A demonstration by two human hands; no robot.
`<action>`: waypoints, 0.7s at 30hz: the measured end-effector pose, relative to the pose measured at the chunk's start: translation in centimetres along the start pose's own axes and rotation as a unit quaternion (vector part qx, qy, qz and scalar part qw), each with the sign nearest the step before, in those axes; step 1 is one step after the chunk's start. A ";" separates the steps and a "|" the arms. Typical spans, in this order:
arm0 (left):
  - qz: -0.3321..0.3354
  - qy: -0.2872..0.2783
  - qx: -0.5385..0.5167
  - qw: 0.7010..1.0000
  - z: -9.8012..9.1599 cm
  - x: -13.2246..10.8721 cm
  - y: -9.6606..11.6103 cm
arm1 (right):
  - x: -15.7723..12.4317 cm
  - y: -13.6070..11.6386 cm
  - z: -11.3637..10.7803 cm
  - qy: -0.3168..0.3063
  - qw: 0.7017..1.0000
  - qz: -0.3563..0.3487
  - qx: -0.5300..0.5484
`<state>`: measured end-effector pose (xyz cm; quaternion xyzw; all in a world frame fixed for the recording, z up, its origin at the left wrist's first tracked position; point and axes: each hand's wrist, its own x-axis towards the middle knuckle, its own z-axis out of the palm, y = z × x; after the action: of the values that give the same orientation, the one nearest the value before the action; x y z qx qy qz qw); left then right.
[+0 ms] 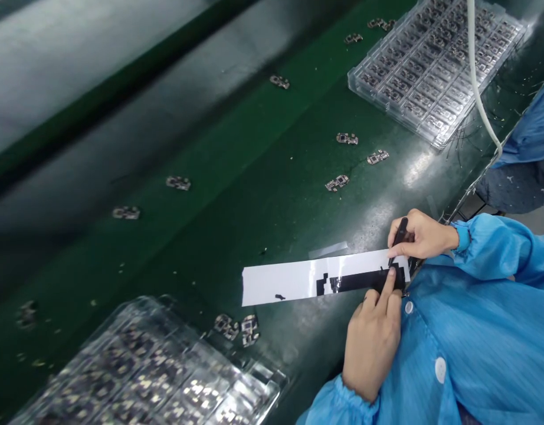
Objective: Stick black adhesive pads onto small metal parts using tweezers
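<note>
My right hand (420,235) is closed around black tweezers (400,233), their tip pointing down at the white backing strip (276,278). Black tape pieces (360,280) cover the strip's right part, some cut in stepped shapes. My left hand (373,339) lies below, its index finger stretched out and pressing on the black tape close to the tweezers' tip. A small black piece (279,297) sits apart near the strip's left end. Just above the strip is a clear piece of tape (328,250) on the green work surface (254,218).
A clear tray of small circuit boards (431,71) stands at the upper right, with a white cable (475,82) hanging before it. Another such tray (143,366) fills the lower left. Loose circuit boards (337,183) are scattered about. Another person's blue garment (531,133) shows at the right edge.
</note>
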<state>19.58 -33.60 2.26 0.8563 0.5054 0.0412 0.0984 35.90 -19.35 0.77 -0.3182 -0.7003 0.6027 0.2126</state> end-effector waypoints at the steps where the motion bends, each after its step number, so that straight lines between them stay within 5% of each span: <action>1: 0.001 0.000 -0.002 1.000 -0.1 -0.1 0.0 | 0.0 0.0 0.0 -0.001 1.000 0.016 0.017; 9: -0.018 0.011 0.018 1.000 -0.3 -1.2 0.1 | 0.5 -0.2 0.5 -0.004 0.988 0.098 0.121; 21: -0.026 -0.009 0.006 1.000 -0.1 -1.0 -0.1 | 1.2 -0.6 0.7 -0.043 0.987 0.123 0.095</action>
<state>18.97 -34.40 2.33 0.8437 0.5269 0.0275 0.0986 34.49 -19.08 1.17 -0.3540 -0.6036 0.7014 0.1357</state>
